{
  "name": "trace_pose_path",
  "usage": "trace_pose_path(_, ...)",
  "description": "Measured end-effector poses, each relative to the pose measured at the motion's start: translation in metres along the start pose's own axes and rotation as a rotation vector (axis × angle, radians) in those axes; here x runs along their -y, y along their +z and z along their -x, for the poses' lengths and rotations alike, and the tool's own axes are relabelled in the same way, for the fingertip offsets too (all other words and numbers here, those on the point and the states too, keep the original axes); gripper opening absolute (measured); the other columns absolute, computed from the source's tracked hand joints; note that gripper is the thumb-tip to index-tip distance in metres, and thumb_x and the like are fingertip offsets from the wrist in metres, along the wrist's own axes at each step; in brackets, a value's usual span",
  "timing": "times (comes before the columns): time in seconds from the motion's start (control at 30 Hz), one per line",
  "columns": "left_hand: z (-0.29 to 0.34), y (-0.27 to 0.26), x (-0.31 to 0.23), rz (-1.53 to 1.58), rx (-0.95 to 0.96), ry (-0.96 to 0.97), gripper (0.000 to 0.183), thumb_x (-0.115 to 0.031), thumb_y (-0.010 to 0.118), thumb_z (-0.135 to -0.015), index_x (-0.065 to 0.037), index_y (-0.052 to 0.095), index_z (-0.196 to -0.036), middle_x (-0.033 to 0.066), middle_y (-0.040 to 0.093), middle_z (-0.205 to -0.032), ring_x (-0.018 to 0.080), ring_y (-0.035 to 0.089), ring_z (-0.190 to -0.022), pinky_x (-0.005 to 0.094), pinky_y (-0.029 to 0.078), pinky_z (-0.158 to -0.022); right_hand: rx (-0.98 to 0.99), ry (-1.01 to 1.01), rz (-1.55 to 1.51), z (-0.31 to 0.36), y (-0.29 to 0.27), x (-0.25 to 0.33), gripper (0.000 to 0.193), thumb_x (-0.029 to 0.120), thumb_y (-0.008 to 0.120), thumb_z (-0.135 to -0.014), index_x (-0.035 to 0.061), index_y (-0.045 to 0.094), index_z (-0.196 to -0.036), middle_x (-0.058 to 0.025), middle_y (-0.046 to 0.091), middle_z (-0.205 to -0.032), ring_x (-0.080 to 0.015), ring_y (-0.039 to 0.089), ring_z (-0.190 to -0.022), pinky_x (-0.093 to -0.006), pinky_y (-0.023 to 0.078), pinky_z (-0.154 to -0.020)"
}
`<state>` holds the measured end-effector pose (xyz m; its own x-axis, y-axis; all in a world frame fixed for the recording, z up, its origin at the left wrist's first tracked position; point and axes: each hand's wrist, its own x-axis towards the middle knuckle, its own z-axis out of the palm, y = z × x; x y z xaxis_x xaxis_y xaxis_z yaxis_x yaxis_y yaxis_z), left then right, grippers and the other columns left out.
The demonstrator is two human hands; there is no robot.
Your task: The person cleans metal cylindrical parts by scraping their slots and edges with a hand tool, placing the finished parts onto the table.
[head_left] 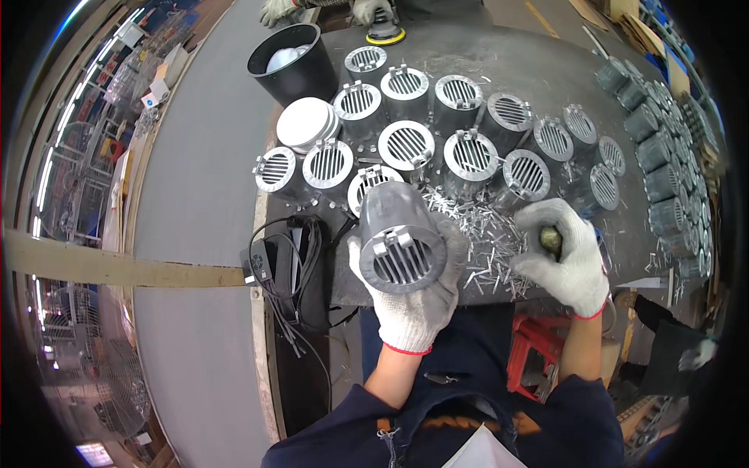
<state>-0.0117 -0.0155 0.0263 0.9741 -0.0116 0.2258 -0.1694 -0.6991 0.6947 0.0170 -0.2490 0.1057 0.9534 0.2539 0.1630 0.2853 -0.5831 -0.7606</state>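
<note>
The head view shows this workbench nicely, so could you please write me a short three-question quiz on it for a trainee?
1. Multiple choice: what does the person's left hand hold?
A) a black bucket
B) a slotted metal cylinder
C) a coiled cable

2. True or false: in the picture, the stack of white discs is to the left of the heap of metal slivers.

3. Fill in the missing word: the white glove on the right hand has a ____ edge at its cuff.

Key: 1 B; 2 true; 3 red.
</note>
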Motion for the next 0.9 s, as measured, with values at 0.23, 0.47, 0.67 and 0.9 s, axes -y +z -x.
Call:
trace_pose_path(0.23, -0.003, 0.007, 0.001, -0.463, -0.134, 0.301, 0.063, -0.042, 0.061, -0.094, -0.02, 0.056, -0.153, 0.0119, 0.05, -0.16, 0.0345, 0.047, -0.148, 0.0611, 0.026, -0.125, -0.166, -0.328, 0.012, -0.009, 0.038, 0.01, 0.084, 0.024, 0.103, -0.064, 0.0052, 0.062, -0.134, -0.0154, 0.07, -0.122, -0.0299, 0.073, -0.109, -0.0373, 0.061, -0.086)
trace_pose_path(0.47, 0.003, -0.009, -0.016, 1.16, -0.027, -0.431, 0.073, -0.068, 0.041, -0.105, -0.019, 0.046, -0.158, 0.0086, 0.052, -0.156, 0.0309, 0.049, -0.145, 0.0514, 0.039, -0.121, -0.052, -0.447, 0.175, -0.032, 0.046, 0.044, 0.095, 0.044, 0.1, -0.062, 0.0105, 0.061, -0.142, -0.0171, 0.063, -0.14, -0.0356, 0.071, -0.116, -0.0428, 0.064, -0.088)
trace_pose_path(0.67, -0.016, -0.013, -0.034, 1.819, -0.178, -0.77, 0.086, -0.08, 0.044, -0.101, -0.019, 0.041, -0.162, 0.0083, 0.054, -0.155, 0.0313, 0.058, -0.138, 0.0464, 0.053, -0.111, 0.157, -0.419, 0.387, -0.046, 0.043, 0.061, 0.11, 0.05, 0.094, -0.065, 0.0147, 0.048, -0.159, -0.0172, 0.062, -0.141, -0.0265, 0.079, -0.088, -0.0359, 0.065, -0.063)
trace_pose_path(0.9, -0.013, 0.006, -0.005, 1.948, -0.006, -0.371, 0.074, -0.067, 0.039, -0.109, -0.011, 0.037, -0.159, 0.0093, 0.054, -0.153, 0.0293, 0.056, -0.139, 0.0503, 0.049, -0.115, -0.002, -0.437, 0.171, -0.083, 0.052, 0.052, 0.099, 0.032, 0.098, -0.061, 0.0012, 0.048, -0.141, -0.0204, 0.07, -0.125, -0.0314, 0.078, -0.092, -0.0385, 0.065, -0.078)
